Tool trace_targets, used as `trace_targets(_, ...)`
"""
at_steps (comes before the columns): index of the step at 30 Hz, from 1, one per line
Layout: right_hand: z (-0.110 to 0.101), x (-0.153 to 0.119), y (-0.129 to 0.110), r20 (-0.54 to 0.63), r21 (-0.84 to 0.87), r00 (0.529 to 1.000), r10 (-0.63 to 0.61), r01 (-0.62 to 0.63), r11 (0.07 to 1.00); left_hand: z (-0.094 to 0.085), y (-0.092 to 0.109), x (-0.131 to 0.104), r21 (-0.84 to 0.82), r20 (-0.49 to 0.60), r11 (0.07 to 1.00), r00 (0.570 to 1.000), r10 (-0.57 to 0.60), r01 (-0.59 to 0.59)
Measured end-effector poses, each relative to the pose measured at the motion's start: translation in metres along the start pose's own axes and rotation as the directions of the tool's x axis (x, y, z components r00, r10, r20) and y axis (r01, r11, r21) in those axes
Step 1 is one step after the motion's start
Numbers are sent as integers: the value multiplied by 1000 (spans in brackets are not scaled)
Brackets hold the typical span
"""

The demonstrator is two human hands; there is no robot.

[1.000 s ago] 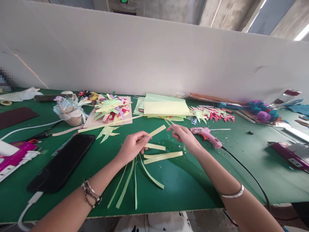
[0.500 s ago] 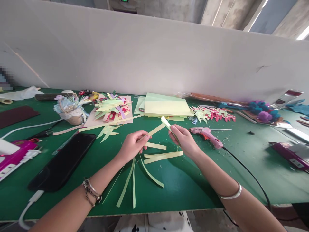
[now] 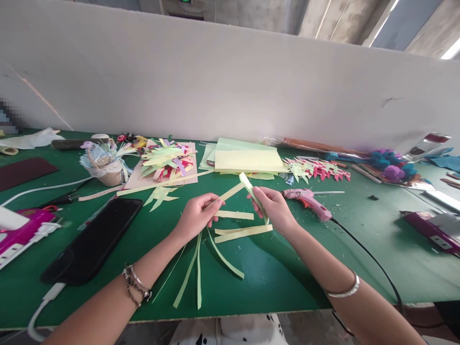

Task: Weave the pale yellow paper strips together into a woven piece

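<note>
Two closed pinches: left hand (image 3: pixel 199 213) on pale-yellow paper strip (image 3: pixel 232 192), right hand (image 3: pixel 275 209) on folded pale-green paper strip (image 3: pixel 247 184); uneven pulling could tear either between the grips.

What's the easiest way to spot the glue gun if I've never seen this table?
On the green table, find the person's right hand. Just to the right of it lies the pink, pistol-shaped glue gun. Its orange trigger and black cord set it apart from the spiky pink paper behind it.
</note>
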State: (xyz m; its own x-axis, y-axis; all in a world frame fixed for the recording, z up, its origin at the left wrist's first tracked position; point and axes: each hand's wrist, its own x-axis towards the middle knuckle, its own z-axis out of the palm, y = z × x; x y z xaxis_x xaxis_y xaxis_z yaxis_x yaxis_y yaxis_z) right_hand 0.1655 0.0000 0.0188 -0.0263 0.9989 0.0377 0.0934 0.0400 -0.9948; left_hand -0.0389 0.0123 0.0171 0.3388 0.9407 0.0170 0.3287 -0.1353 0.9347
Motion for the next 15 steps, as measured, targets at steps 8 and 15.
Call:
trace_targets(8,0,0,1,11,-60,999,-49,50,997,1,-2,1,-13,-4,1000,1000,0,0)
trace_targets(15,0,-2,2,-68,-360,962,-263,222,906,0,-3,1,-9,-14,1000,1000,6,-6)
